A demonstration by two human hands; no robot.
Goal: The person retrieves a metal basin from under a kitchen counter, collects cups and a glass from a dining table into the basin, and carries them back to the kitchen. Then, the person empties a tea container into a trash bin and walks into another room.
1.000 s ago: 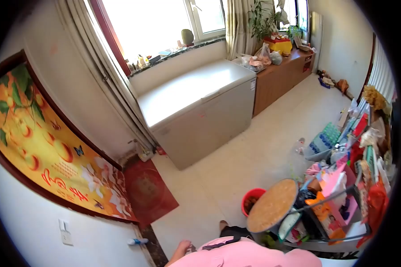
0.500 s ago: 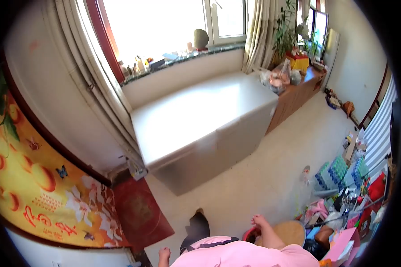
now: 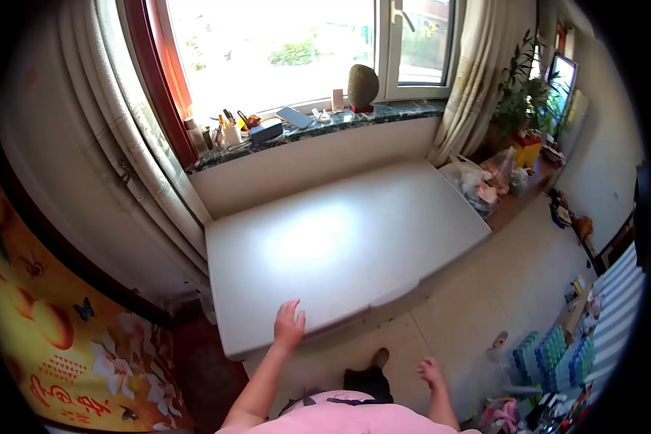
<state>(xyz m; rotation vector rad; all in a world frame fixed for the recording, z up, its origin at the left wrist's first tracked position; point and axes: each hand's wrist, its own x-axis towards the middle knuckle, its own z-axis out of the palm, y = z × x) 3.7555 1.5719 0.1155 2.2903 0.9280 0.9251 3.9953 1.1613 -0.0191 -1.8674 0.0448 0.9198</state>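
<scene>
A long white chest freezer [image 3: 383, 217] stands below the window, its lid down and a bright glare on top. My left hand [image 3: 289, 323] is over the front edge of the lid, fingers apart and empty; whether it touches the lid is unclear. My right hand [image 3: 430, 371] hangs over the floor in front of the freezer, fingers curled, and whatever may be inside them is too small to make out. One shoe [image 3: 380, 357] shows between my hands.
A marble sill [image 3: 405, 111] holds a phone, a pen cup and a round cactus-like object. Plastic bags [image 3: 484, 181] lie on the brown cabinet right of the freezer. Egg trays [image 3: 553, 358] and clutter stand at the lower right. A curtain [image 3: 134, 152] hangs at left.
The view has moved closer to the freezer and window. My left hand has risen from the lower edge to the freezer's front edge. The round board and red bucket have left view.
</scene>
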